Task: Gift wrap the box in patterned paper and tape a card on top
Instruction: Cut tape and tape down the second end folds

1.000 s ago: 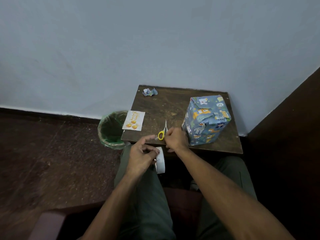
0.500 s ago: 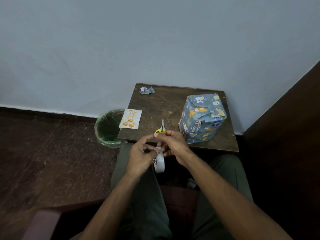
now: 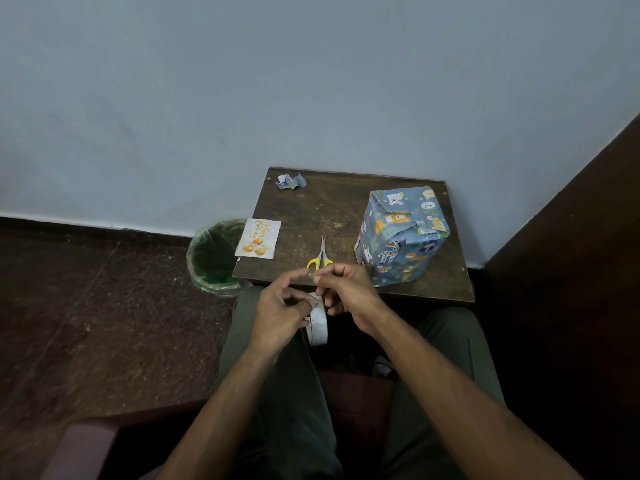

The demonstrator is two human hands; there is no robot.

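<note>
A: The person sits at a small dark wooden worktop (image 3: pixel 332 216) set against a pale blue wall, both hands held over the lap just short of its near edge.

B: And the roll of tape (image 3: pixel 318 323)?

A: It is white and stands on edge between the hands. The left hand (image 3: pixel 280 306) holds it, fingers curled round its upper part, so that grip is closed on the roll.

B: What of the right hand (image 3: pixel 346 289)?

A: Its thumb and forefinger are pinched together just above the roll, near the left forefinger. The grip is narrow, and it looks to be nipping the tape's loose end, though the strip itself is too thin to make out.

B: Where is the box (image 3: pixel 401 237)?

A: On the right side of the worktop, already covered in blue paper printed with animals, folded flaps showing on its top face. It stands just beside the right hand, not touching it.

B: The card (image 3: pixel 258 238)?

A: Flat at the left edge of the worktop, white with orange shapes, one corner overhanging. It is well apart from the box.

B: Anything else?

A: Yellow-handled scissors (image 3: pixel 320 259) lie between card and box, blades pointing toward the wall. A crumpled paper scrap (image 3: pixel 290 181) sits at the far left corner. A green-lined bin (image 3: pixel 214 254) stands on the floor just beside the card's edge.
</note>
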